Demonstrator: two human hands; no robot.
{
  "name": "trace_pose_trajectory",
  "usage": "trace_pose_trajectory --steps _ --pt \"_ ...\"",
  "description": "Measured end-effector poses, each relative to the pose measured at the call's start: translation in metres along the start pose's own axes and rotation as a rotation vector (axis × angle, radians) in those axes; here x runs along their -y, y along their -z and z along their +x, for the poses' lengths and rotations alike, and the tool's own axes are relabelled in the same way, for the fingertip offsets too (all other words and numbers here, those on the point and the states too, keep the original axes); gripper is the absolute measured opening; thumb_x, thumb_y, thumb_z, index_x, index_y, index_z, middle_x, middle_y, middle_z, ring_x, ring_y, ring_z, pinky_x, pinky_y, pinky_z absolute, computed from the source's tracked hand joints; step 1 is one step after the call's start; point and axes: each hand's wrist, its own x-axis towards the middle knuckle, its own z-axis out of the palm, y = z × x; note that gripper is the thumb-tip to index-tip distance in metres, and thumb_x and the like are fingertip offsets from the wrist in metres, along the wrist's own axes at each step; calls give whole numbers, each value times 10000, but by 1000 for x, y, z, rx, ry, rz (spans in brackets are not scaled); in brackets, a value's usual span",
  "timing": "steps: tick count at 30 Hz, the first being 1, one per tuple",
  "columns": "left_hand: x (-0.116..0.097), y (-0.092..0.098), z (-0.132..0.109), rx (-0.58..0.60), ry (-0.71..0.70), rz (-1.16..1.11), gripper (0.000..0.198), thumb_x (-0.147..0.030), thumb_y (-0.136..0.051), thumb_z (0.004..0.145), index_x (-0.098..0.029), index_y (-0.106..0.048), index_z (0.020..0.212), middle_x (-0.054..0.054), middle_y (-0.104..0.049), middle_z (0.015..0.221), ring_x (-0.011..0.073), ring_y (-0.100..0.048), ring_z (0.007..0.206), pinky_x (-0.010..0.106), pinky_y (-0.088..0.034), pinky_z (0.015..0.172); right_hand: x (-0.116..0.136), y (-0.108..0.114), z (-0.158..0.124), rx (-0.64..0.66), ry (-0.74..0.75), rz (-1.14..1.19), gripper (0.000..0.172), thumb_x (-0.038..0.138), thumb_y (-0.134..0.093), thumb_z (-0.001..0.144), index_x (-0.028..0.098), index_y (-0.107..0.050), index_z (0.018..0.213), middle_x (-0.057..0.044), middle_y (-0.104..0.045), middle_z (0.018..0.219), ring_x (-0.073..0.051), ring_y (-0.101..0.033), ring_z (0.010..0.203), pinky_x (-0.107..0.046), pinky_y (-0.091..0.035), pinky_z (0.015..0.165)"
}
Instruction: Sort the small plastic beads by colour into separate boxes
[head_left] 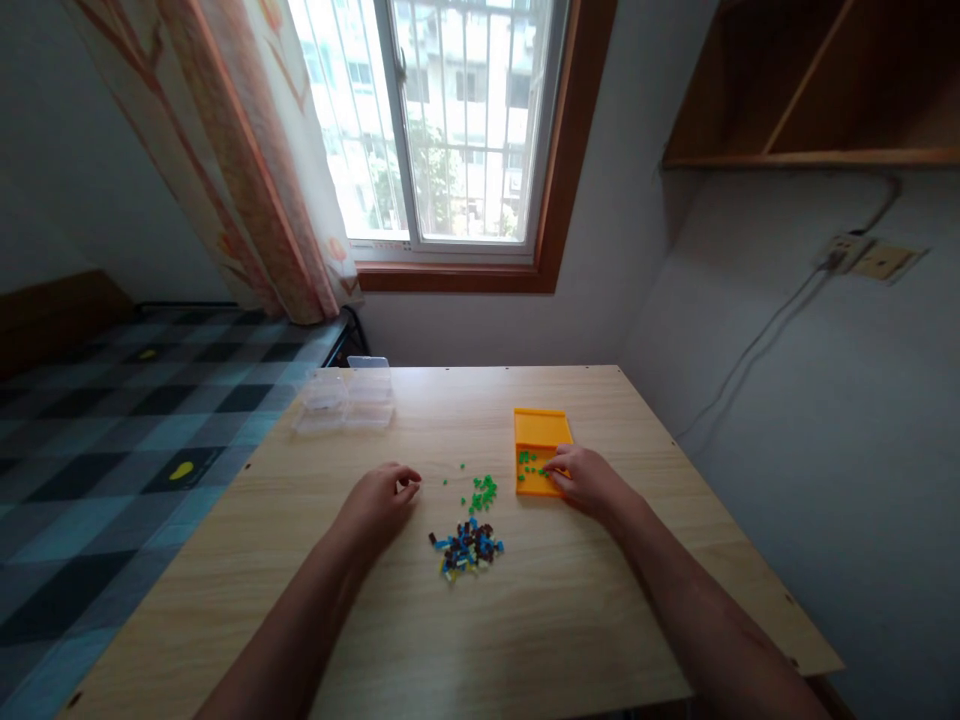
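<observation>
Head view: I am noting green pieces point(523, 457) lying left of the nearer right hand point(583, 478), left hand point(381, 502) farther; both curled, grip unclear.

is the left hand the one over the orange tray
No, the left hand is to the left of the green pile, while the right hand is over the orange tray.
</observation>
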Motion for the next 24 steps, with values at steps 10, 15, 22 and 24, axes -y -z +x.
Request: trace_pose_trajectory --steps 10,15,22,24 --pt "-16 -33 7 -17 -21 2 247 -285 -591 915 -226 -767 1079 47 -724 1026 174 -669 859 262 -481 769 57 -29 40 52 180 -48 132 242 -717 891 282 -824 957 -53 -730 911 -186 -624 877 -284 -424 806" --pt "-14 -39 3 -47 -7 24 274 -340 -576 944 -271 -760 1135 38 -723 1072 187 -672 915 267 -474 766 69 -34 41 66 242 -58 162 196 -713 876 294 -825 941 -42 -724 875 -175 -606 830 -284 -409 793" --pt "-12 -42 2 -66 -22 24 247 -340 -589 944 -288 -772 1102 21 -727 1075 186 -681 937 263 -470 763 70 -38 33 43 229 -58 109 213 -715 870 258 -804 914 -42 -721 875 -182 -600 844 -279 -406 774" --pt "-12 -43 3 -67 -22 25 238 -333 -596 941 -285 -774 1091 20 -730 1080 187 -683 946 262 -471 763 69 -36 30 33 216 -54 137 214 -736 850 256 -796 966 -41 -725 894 -187 -603 860 -282 -411 786"
